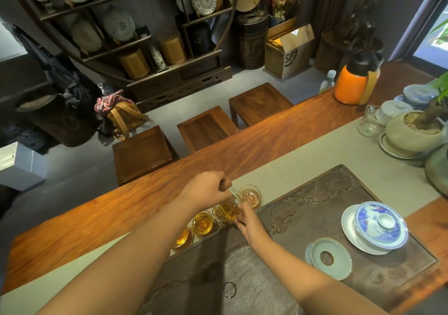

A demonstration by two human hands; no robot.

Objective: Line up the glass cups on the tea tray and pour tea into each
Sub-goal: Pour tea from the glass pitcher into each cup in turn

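Several small glass cups stand in a row along the far edge of the dark carved tea tray point(327, 208). Two cups point(203, 224) point(182, 239) hold amber tea. A third cup point(219, 215) is partly hidden behind a glass pitcher point(230, 211) of amber tea. The far-right cup point(251, 196) looks nearly empty. My left hand point(206, 190) grips the pitcher's wooden handle and holds the pitcher tilted above the cups. My right hand point(247, 221) has its fingers closed against the pitcher's lower side.
A blue-and-white lidded gaiwan point(380, 225) on a saucer and a celadon ring-shaped dish point(331, 259) sit on the tray's right part. A metal ring point(229, 289) lies near the front. An orange thermos point(354, 82), a potted plant point(412, 130) and glassware stand far right. Wooden stools point(206, 128) line the table's far side.
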